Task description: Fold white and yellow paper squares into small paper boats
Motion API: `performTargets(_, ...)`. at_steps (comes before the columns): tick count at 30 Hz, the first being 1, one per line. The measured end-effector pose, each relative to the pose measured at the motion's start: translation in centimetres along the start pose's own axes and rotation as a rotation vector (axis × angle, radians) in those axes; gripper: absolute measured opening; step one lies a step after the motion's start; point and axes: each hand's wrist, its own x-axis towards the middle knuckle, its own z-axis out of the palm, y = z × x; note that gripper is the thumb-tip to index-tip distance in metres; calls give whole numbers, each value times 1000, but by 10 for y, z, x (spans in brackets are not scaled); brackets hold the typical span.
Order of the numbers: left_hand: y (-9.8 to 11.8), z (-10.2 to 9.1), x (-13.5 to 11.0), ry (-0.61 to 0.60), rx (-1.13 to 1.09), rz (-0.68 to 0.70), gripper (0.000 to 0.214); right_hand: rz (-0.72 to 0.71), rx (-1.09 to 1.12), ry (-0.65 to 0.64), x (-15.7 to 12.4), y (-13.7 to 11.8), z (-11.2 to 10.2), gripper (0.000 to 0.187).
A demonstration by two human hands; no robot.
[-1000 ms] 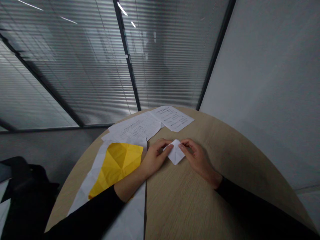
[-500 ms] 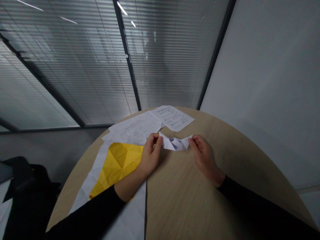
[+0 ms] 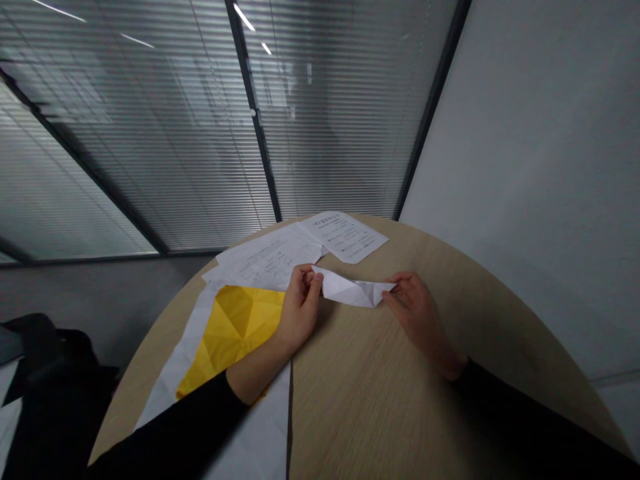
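My left hand [image 3: 300, 310] pinches one end of the folded white paper [image 3: 353, 289], and my right hand [image 3: 415, 310] pinches the other. Both grips stay closed, keeping it stretched out beside the printed sheets [image 3: 345, 237].

Two printed sheets of paper lie at the far side of the desk [image 3: 380, 400], near the top middle of the frame. The sheet on the right [image 3: 344, 237] has a dark line of bigger print at its top, with rows of small print under it. The sheet on the left [image 3: 267, 261] is covered with small lines of print too. All of it is too small and blurry to read, so no word or number can be made out.
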Motion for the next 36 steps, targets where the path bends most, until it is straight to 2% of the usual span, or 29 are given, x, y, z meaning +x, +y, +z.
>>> performTargets(4, 3, 0, -3, -40, 67, 7, 19, -196, -150, -23, -2, -18, -4, 29)
performTargets(8, 4, -1, -4, -86, 96, 10, 17, -346, -195, -117, -2, -36, -6, 19)
performTargets(10, 3, -1, -3, -77, 87, 22, 17, -329, -183, -111, -2, -37, -5, 18)
performTargets(16, 0, -1, -3, -47, 55, 37, 17, -168, -101, -53, -6, -23, 2, 41)
performTargets(21, 5, 0, -4, -125, -30, 6, 27, -156, -45, -74, -7, -18, 5, 42)
performTargets(26, 12, 0, -3, -227, -36, -6, 21, -220, -66, -54, -5, -17, 4, 35)
performTargets(33, 11, 1, -3, -291, -103, -13, 25, -60, 124, -17, -7, -5, 12, 63)
performTargets(36, 10, 2, -4, -322, -124, -41, 32, -17, 152, -39, -8, -3, 13, 64)
